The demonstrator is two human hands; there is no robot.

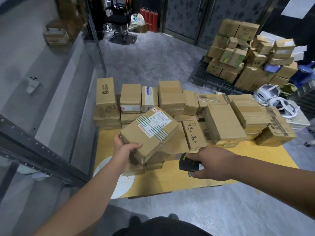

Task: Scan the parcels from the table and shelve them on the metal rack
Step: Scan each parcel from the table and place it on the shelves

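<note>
Left hand [123, 147] gripping a tilted parcel [149, 133], right hand [214, 165] around the scanner [187, 163] (stacked boxes [171, 97] behind).

- I'm looking at a parcel depot or stockroom.
- Taped, labelled cardboard parcels [172, 97] crowd the yellow table [170, 181].
- More cartons [238, 55] sit stacked on a black pallet [204, 77].
- Metal rack [42, 150] at left; fire extinguishers [150, 18] on bare concrete floor [144, 62].

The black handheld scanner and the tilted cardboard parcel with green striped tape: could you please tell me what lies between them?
In the head view, only low flat cardboard boxes on the yellow table lie between the scanner and parcel.
</note>
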